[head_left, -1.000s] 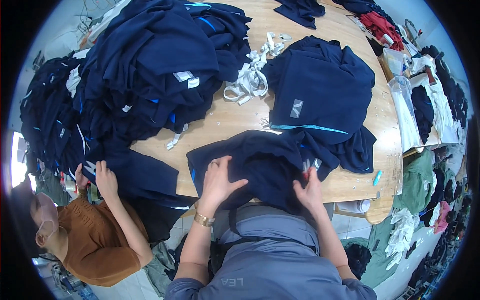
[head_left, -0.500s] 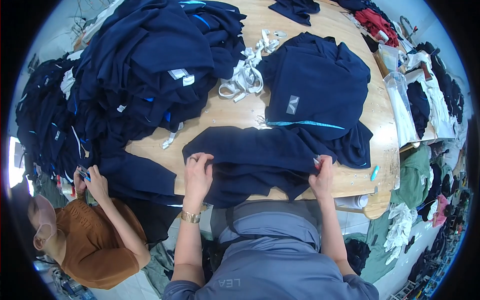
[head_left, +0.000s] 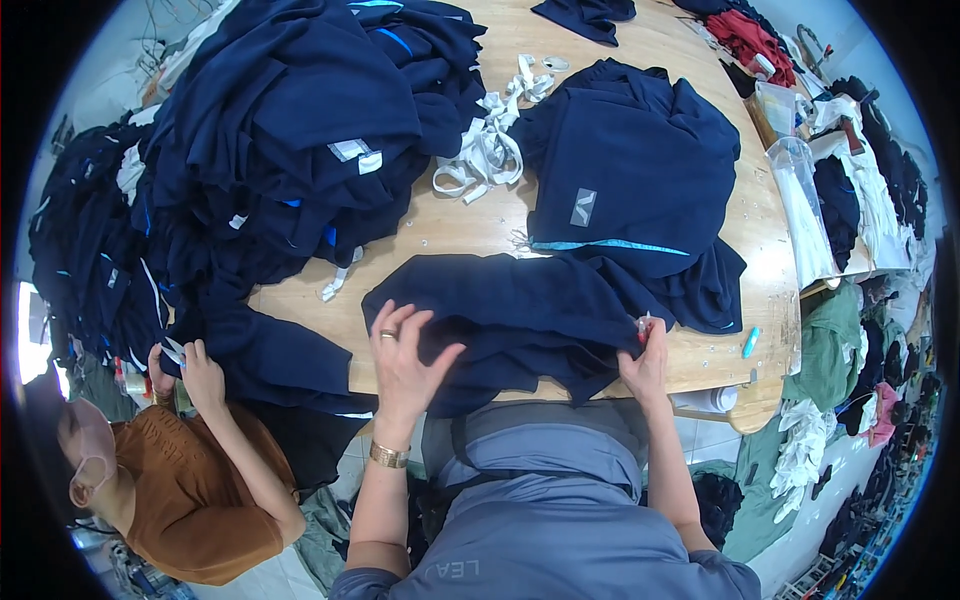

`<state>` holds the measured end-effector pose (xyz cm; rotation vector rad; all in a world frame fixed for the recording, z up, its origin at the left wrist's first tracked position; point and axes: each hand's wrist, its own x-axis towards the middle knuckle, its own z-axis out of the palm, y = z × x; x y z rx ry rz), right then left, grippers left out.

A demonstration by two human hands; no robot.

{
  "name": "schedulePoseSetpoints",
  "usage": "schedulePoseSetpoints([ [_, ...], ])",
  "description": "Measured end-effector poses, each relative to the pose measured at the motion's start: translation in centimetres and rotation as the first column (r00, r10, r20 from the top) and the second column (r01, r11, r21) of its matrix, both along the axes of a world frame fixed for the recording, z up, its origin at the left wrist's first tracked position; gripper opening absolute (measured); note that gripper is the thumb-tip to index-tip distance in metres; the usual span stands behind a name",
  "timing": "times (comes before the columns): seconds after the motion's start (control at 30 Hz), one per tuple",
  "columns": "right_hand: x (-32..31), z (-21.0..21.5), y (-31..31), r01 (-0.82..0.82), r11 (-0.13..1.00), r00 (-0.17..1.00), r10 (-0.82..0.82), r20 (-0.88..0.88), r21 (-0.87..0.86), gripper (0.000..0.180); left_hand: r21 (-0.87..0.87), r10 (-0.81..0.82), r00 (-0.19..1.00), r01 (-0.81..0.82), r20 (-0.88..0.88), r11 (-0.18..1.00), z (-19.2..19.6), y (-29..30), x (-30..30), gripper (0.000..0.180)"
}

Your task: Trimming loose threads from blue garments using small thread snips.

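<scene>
A navy garment (head_left: 520, 315) lies spread across the near edge of the wooden table (head_left: 480, 230). My left hand (head_left: 405, 362) rests flat on its left part with fingers spread. My right hand (head_left: 645, 355) pinches the garment's right edge and holds a small red-handled tool, seemingly a thread snipper (head_left: 643, 325). A neater stack of navy garments (head_left: 630, 170) with a grey label sits just beyond.
A big heap of navy garments (head_left: 290, 120) covers the left of the table. White fabric strips (head_left: 490, 145) lie in the middle. A co-worker in a brown top (head_left: 200, 490) handles cloth at lower left. A blue pen-like thing (head_left: 750, 342) lies near the right edge.
The bunched garment has been pulled out wide along the table edge. My left hand moved from its left end onto the cloth, and my right hand shifted right to the edge.
</scene>
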<state>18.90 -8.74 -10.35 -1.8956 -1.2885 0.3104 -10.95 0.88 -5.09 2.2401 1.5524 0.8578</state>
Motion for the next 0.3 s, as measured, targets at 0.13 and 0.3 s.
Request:
schedulePoseSetpoints([
  [0.13,1.8,1.7,0.5,-0.042,0.985,0.967,-0.003,-0.254,-0.169,0.021,0.021,-0.333,0.931,0.34,-0.153,0.94,-0.4,-0.2,1.5,0.042],
  [0.3,4.1,5.2,2.8,0.042,0.987,0.361,-0.157,-0.919,-0.152,0.021,-0.175,-0.293,0.89,0.245,-0.349,0.954,-0.3,2.3,1.6,0.028],
])
